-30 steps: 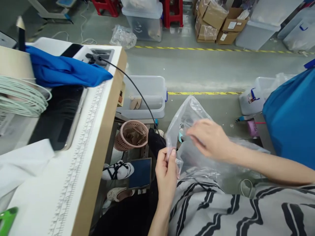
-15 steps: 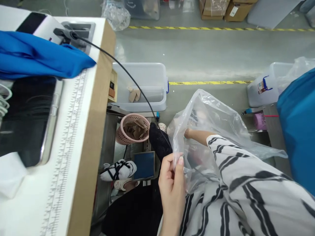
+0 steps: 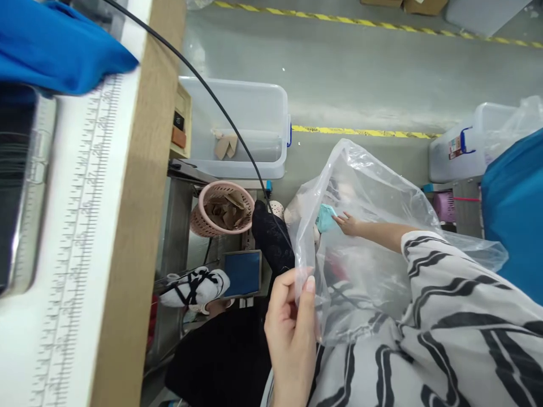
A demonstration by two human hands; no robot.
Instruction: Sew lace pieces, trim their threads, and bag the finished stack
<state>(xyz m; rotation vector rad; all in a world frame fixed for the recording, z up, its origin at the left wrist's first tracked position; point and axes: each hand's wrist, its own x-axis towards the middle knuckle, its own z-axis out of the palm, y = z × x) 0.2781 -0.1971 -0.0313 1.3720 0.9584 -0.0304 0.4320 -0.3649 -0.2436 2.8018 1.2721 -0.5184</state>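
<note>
A large clear plastic bag (image 3: 382, 181) spreads over my lap and the floor space to the right of the table. My left hand (image 3: 292, 322) pinches its near rim between thumb and fingers, keeping the mouth apart. Inside the bag's mouth reaches my right hand (image 3: 348, 223), its fingers spread. Right by those fingertips is a small light-teal item (image 3: 326, 217), crumpled looking; whether they still touch it I cannot tell. Something reddish shows blurred through the plastic lower down.
On the left is a white table (image 3: 80, 237) with printed ruler marks. A black cable (image 3: 212, 102) hangs across the view. Beneath stand a pink basket (image 3: 202, 217) of cardboard scraps and a clear plastic bin (image 3: 237, 93). Blue fabric (image 3: 517, 209) covers something at right.
My right hand has drawn back to the right inside the bag, and the teal item now shows beside its spread fingers. My left hand keeps its pinch on the rim. The view has shifted.
</note>
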